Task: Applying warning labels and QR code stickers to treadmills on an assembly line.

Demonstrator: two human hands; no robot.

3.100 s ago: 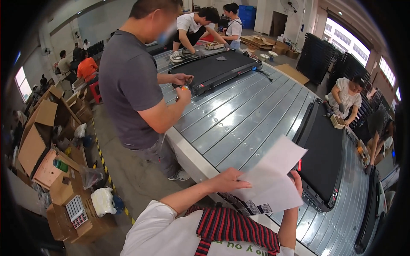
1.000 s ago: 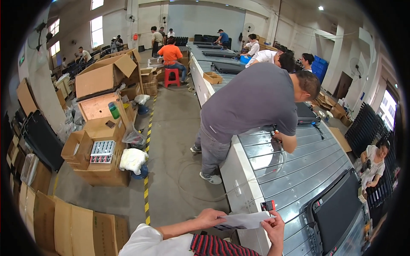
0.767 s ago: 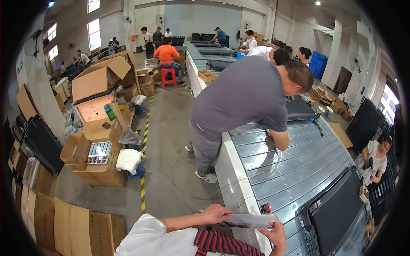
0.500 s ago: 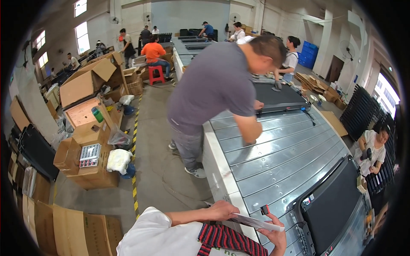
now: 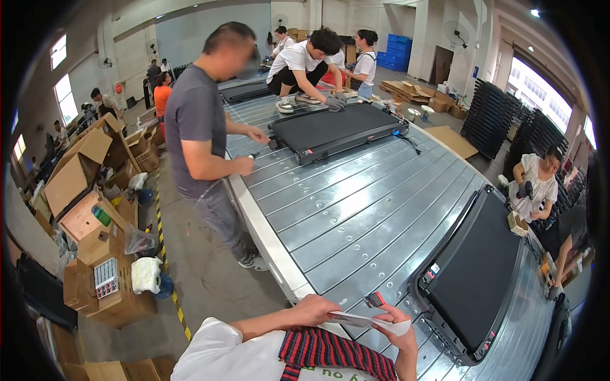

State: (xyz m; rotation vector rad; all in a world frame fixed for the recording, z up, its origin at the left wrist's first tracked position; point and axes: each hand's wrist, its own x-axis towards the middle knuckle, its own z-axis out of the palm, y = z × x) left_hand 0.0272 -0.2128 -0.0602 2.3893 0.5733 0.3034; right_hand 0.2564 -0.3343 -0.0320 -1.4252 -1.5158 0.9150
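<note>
A thin white sheet or strip [image 5: 356, 320] is stretched between my two hands over the near left edge of the metal-topped table. My left hand [image 5: 314, 310] pinches its left end. The other end is gripped by my right hand [image 5: 400, 331], fingers closed round it. A small red and black piece [image 5: 375, 300] sticks up at the right hand's fingertips; whether that hand also holds it, I cannot tell. Right of my hands, a black framed panel [image 5: 473, 279] lies on the table.
The ribbed metal table [image 5: 305, 222] runs away ahead. A person in a grey shirt [image 5: 203, 120] stands at its left edge, beside another black panel [image 5: 337, 130]. Behind that panel someone in white [image 5: 308, 66] crouches on the table. Cardboard boxes [image 5: 108, 292] stand left.
The view has swung right. The grey-shirted person has straightened from bending over the table, revealing the crouching person behind. My hands still hold the white sheet, now tilted flatter.
</note>
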